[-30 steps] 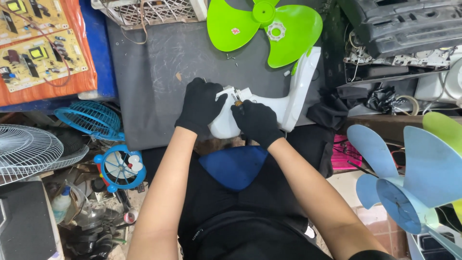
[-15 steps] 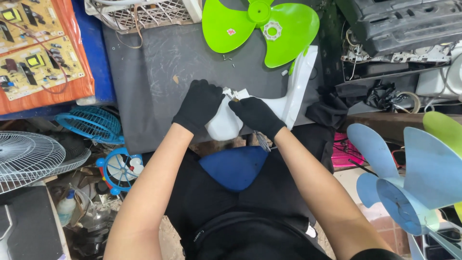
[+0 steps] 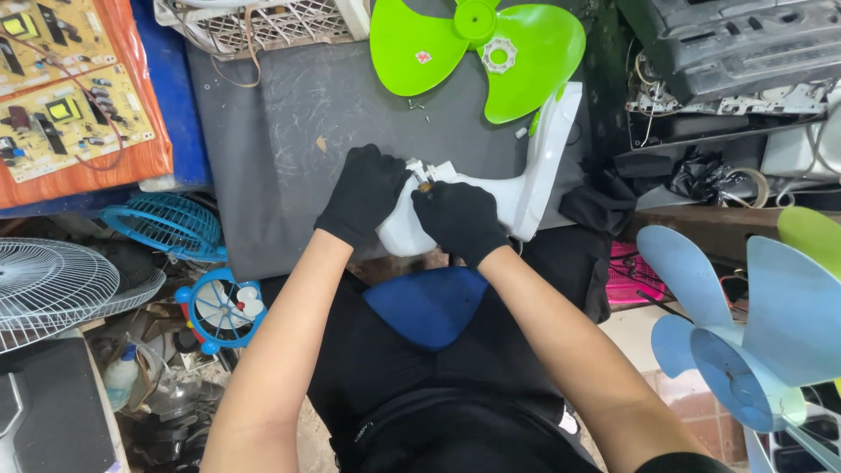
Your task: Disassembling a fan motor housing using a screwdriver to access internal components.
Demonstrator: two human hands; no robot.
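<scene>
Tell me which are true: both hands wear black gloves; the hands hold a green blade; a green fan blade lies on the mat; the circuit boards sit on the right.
1. Both hands, left hand and right hand, wear black gloves: true.
2. They hold a green blade: false, they grip a white fan part.
3. A green blade lies on the grey mat: true.
4. Circuit boards sit on the right: false, upper left.

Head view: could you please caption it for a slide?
Two black-gloved hands, left and right, grip a white fan housing on a grey mat.
</scene>
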